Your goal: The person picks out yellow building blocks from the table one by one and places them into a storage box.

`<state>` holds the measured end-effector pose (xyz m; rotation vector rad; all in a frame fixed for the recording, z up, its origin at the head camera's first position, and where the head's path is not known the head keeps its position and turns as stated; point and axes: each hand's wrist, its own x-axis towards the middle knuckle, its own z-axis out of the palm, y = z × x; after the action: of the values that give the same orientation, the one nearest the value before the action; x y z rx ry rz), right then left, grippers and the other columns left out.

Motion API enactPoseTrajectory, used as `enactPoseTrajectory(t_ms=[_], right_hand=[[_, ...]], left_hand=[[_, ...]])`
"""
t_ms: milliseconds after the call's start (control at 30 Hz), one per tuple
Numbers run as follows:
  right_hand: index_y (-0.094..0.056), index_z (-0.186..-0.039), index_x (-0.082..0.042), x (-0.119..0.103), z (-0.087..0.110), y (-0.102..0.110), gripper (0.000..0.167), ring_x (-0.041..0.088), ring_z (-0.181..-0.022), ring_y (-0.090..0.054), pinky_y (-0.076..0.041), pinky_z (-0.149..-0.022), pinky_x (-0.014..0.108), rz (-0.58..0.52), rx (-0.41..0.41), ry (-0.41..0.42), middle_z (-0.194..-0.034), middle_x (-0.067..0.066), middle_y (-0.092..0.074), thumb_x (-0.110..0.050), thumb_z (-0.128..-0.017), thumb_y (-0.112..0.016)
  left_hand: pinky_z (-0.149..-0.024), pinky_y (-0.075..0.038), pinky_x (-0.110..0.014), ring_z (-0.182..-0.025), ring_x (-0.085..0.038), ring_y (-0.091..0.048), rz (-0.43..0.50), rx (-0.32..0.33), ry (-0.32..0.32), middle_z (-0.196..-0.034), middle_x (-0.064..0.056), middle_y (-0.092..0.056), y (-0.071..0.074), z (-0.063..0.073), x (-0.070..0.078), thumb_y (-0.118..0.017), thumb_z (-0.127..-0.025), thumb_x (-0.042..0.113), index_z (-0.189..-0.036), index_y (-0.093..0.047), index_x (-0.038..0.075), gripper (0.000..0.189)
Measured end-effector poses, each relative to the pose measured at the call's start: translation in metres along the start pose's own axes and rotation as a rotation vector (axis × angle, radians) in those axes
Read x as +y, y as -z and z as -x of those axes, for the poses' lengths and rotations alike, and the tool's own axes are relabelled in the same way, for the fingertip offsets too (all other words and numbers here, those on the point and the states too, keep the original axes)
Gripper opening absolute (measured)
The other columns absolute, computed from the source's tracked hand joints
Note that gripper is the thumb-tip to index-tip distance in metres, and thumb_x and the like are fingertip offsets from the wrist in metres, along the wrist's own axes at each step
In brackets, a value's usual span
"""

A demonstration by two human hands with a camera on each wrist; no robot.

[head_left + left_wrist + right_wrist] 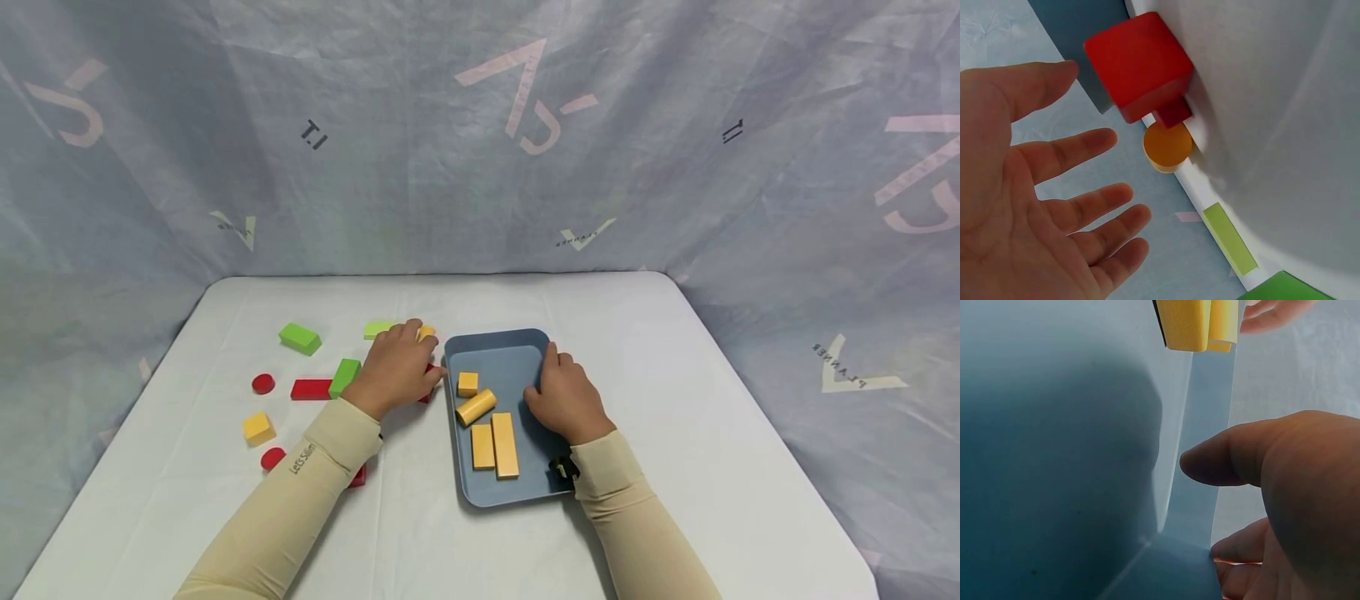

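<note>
Yellow cylinder (1167,147) outside blue tray (495,340) at its 10 o'clock — should be light, stiff, maybe slick, pinch its round sides; left hand (397,367) fingers loose, holding nothing — right hand (567,396) grips tray wall at 2 o'clock

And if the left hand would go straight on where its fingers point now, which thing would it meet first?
Probably the yellow cylinder, ahead of the left hand in its wrist view; the red block sits nearer the thumb. Depth is unclear, so the order is not certain.
</note>
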<state>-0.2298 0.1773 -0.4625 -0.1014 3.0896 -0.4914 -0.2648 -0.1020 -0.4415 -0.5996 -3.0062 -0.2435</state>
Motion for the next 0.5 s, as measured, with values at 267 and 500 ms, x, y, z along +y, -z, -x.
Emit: enactPoseTrajectory(t_ms=[267, 500], right_hand=[[-0.025, -0.159, 0.01, 0.0009, -0.0009, -0.0006, 0.082, 0.046, -0.129, -0.057, -0.053, -0.098, 0.057, 0.002, 0.001, -0.004, -0.15, 0.032, -0.047, -0.028, -0.095, -0.061], [-0.025, -0.158, 0.01, 0.0015, -0.0016, -0.0011, 0.082, 0.046, -0.128, -0.057, -0.053, -0.099, 0.057, 0.0, 0.005, 0.0, -0.149, 0.032, -0.048, -0.028, -0.095, -0.061]], left_hand=[[-0.105, -0.046, -0.053, -0.117, -0.032, -0.055, 0.004, -0.03, 0.03, -0.138, -0.016, -0.055, -0.0026, 0.0, -0.0002, -0.071, -0.094, 0.045, -0.127, -0.07, 0.01, 0.048], [-0.104, -0.047, -0.053, -0.112, -0.032, -0.058, -0.002, -0.041, 0.038, -0.137, -0.016, -0.056, -0.0083, -0.001, -0.0018, -0.071, -0.095, 0.044, -0.125, -0.07, 0.009, 0.046]])
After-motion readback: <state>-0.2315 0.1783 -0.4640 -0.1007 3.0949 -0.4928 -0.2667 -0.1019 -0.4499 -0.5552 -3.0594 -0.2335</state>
